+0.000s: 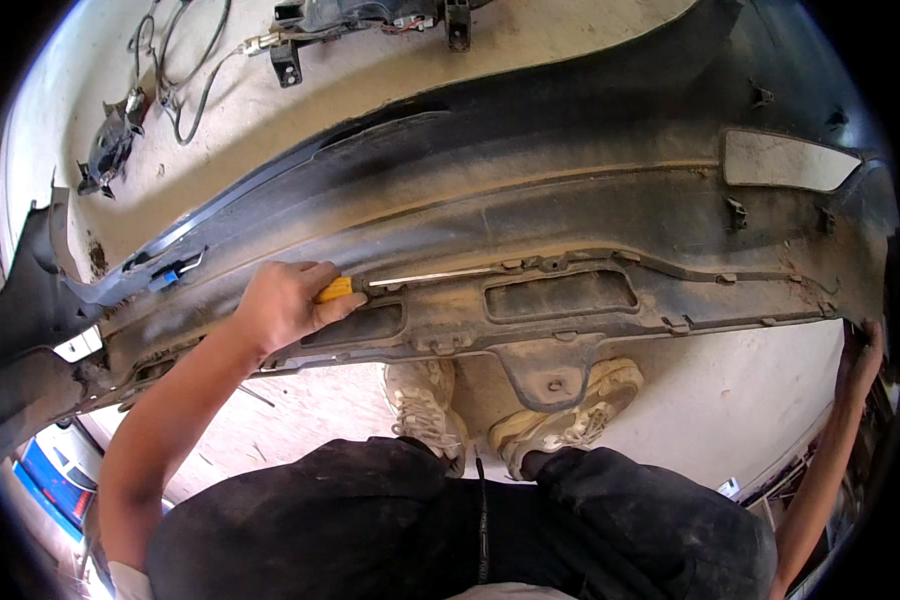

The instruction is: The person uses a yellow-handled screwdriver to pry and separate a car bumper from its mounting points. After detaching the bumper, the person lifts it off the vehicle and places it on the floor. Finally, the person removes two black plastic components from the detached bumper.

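Observation:
A large, dusty black car bumper cover (610, 205) lies across the view with its inner side up. My left hand (288, 300) is closed round the yellow handle of a screwdriver (425, 280). Its long metal shaft points right, and the tip lies at the clips along a ridge, above a rectangular recess (560, 297). I cannot tell whether the tip is under a clip. At the far right, my right hand (858, 362) grips the bumper's end, with some fingers hidden by its edge.
Beyond the bumper lie a cable harness (210, 75) and black brackets (110, 145) on the pale floor. A blue clip (167, 278) sits on the bumper's left part. My shoes (425, 405) stand by its near edge. A blue and red object (55, 485) is at lower left.

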Demonstrator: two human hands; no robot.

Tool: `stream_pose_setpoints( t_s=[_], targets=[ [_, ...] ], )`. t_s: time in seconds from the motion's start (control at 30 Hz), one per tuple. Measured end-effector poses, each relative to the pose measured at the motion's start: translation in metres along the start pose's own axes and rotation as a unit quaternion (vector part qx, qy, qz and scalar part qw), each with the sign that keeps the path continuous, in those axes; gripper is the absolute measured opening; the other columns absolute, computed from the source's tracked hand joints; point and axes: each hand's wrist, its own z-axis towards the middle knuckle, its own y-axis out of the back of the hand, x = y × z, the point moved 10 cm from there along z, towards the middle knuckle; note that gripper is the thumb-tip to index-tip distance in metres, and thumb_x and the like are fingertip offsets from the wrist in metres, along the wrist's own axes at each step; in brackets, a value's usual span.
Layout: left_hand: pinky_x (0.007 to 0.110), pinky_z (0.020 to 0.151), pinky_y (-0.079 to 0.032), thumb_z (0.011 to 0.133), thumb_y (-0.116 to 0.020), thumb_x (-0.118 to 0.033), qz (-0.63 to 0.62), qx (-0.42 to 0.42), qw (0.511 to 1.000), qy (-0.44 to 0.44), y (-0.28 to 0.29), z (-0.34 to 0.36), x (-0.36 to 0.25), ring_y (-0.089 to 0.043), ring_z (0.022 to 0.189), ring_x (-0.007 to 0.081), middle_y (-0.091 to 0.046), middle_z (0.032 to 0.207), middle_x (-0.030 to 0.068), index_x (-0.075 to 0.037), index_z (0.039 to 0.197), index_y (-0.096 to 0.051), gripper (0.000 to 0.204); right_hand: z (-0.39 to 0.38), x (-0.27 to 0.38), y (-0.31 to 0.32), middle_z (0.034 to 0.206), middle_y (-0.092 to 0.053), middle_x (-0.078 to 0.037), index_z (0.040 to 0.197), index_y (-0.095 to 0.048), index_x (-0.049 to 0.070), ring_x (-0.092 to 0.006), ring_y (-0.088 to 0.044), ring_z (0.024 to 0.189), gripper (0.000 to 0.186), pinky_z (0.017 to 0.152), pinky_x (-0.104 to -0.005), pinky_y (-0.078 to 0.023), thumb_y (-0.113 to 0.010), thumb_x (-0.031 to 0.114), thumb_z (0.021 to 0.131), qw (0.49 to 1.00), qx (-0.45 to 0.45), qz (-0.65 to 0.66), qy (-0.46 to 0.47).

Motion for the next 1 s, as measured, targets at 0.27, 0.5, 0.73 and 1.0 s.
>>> stream_pose_setpoints(
  t_s=[0.27, 0.5, 0.73, 1.0],
  targets=[
    [0.036, 0.050, -0.045, 0.087, -0.063, -0.042, -0.285, 0.240, 0.884, 0.284, -0.037, -0.018, 0.022, -0.059, 0.051, 0.0222, -0.059, 0.061, 0.0132, -0.001, 0.076, -0.065, 0.043, -0.001, -0.003, 0.008, 0.105, -0.059, -0.011, 0.099, -0.056, 0.000, -0.0236, -0.055, 0.103, 0.018, 0.102, -0.0391, -0.039, -0.049, 0.016, 0.094, 1.000, 0.005, 0.005, -0.003],
    [0.041, 0.052, -0.045, 0.085, -0.061, -0.048, -0.006, 0.071, 0.991, 0.110, 0.005, 0.002, 0.005, -0.058, 0.055, 0.0354, -0.057, 0.057, 0.0177, -0.004, 0.072, -0.064, 0.046, -0.016, 0.000, -0.025, 0.105, -0.057, -0.011, 0.103, -0.056, -0.002, -0.0235, -0.054, 0.102, 0.021, 0.105, -0.0387, -0.038, -0.049, 0.016, 0.095, 1.000, 0.008, 0.019, 0.001],
    [0.040, 0.052, -0.044, 0.085, -0.062, -0.050, -0.034, 0.122, 0.987, 0.097, 0.005, 0.006, 0.012, -0.056, 0.052, 0.0326, -0.057, 0.058, 0.0165, -0.004, 0.073, -0.063, 0.047, 0.018, -0.017, 0.024, 0.102, -0.054, -0.010, 0.104, -0.055, -0.003, -0.0235, -0.052, 0.101, 0.023, 0.104, -0.0416, -0.039, -0.052, 0.018, 0.094, 0.999, 0.013, 0.023, -0.026],
    [0.031, 0.051, -0.041, 0.089, -0.061, -0.042, -0.316, 0.279, 0.865, 0.271, 0.020, -0.033, 0.004, -0.046, 0.052, 0.0114, -0.049, 0.055, 0.0047, 0.003, 0.081, -0.065, 0.047, -0.005, 0.020, -0.025, 0.108, -0.052, -0.007, 0.114, -0.056, 0.002, -0.0190, -0.050, 0.105, 0.031, 0.101, -0.0353, -0.038, -0.057, 0.025, 0.093, 0.991, -0.033, -0.123, 0.045]
  ],
)
